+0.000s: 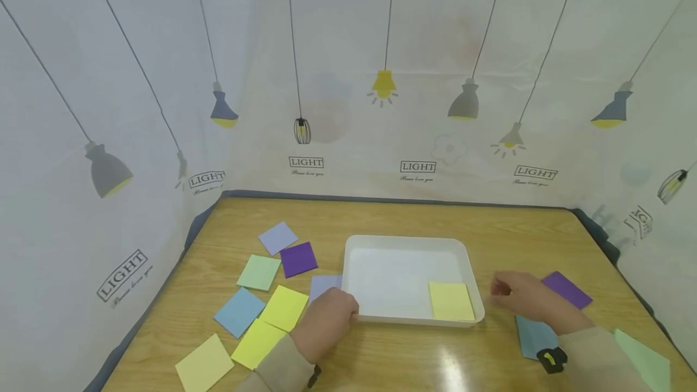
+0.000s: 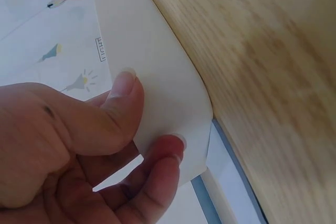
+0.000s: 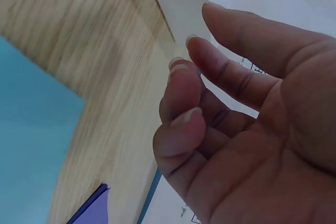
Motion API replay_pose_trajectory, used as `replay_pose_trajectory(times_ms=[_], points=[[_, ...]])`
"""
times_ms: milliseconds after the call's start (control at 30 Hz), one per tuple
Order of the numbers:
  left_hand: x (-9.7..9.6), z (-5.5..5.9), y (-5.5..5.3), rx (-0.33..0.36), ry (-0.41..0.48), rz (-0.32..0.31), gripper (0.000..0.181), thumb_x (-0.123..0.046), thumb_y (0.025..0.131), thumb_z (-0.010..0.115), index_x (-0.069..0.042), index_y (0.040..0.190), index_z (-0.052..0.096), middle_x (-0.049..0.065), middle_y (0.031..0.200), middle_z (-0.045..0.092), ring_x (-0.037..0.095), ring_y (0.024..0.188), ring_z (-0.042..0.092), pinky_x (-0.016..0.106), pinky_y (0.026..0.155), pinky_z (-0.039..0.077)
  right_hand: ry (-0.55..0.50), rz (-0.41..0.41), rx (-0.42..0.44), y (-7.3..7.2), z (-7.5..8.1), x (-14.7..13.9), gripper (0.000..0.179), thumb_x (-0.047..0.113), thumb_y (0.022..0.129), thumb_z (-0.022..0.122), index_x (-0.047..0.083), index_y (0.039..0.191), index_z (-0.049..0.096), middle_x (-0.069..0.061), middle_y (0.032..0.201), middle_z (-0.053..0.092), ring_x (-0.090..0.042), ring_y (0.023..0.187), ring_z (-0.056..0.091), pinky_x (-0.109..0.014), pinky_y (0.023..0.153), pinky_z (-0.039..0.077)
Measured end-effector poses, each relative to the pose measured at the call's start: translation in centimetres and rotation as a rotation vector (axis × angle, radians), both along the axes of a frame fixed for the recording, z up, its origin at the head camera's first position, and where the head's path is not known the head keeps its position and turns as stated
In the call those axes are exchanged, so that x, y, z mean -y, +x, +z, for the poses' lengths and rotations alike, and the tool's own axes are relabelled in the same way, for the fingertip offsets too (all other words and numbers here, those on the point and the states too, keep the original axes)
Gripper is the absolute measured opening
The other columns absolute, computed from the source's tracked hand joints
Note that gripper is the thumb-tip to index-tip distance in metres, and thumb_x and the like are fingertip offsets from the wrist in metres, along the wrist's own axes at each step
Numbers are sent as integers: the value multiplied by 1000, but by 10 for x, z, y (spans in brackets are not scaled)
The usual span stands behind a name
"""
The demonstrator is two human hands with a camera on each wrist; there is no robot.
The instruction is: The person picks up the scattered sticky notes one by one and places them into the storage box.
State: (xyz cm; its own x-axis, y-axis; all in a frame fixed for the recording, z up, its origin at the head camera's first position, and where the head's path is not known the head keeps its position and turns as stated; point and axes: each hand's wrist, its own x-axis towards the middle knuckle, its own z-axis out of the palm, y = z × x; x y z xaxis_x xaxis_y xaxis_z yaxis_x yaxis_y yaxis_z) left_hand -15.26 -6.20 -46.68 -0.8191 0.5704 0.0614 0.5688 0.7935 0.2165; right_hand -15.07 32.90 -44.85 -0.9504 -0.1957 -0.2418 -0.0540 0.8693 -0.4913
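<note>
A shallow white tray [image 1: 394, 268] sits mid-table with a pale yellow paper square [image 1: 452, 301] in its front right corner. My left hand [image 1: 328, 322] grips the tray's front left corner; in the left wrist view the thumb and fingers [image 2: 168, 148] pinch its white wall [image 2: 157, 61]. Just right of the tray, apart from it in the head view, is my right hand [image 1: 517, 294]. Its fingers [image 3: 181, 93] are loosely bent and hold nothing, the thumb separated from them. A light purple square [image 1: 323, 286] lies partly hidden behind the left hand and tray.
Left of the tray lie several paper squares: purple [image 1: 299, 259], green [image 1: 259, 272], blue [image 1: 239, 312], bright yellow [image 1: 285, 308] and pale yellow [image 1: 204, 363]. Beside the right forearm are purple [image 1: 568, 289], blue [image 1: 533, 336] and green [image 1: 645, 359] papers. Lamp-printed cloth [image 1: 348, 77] encloses the table's back and sides.
</note>
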Motion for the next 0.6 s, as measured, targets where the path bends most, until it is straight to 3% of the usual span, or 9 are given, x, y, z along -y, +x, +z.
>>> replay_pose_trajectory(times_ms=[400,600], points=[[0,1,1,21,6,21,14,-4,84,73,-12,73,77,-3,70,69,6,61,48,21,61,47,-50,12,3,19,-9,-31,16,21,94,70,10,89,59,1,81,58,-10,70,49,-26,58,43],[0,1,1,21,13,24,15,-3,84,72,-12,73,76,-3,69,68,6,61,47,22,60,46,-39,-33,48,25,-12,-43,19,24,93,71,8,94,60,-2,86,59,-14,75,51,-27,60,44]])
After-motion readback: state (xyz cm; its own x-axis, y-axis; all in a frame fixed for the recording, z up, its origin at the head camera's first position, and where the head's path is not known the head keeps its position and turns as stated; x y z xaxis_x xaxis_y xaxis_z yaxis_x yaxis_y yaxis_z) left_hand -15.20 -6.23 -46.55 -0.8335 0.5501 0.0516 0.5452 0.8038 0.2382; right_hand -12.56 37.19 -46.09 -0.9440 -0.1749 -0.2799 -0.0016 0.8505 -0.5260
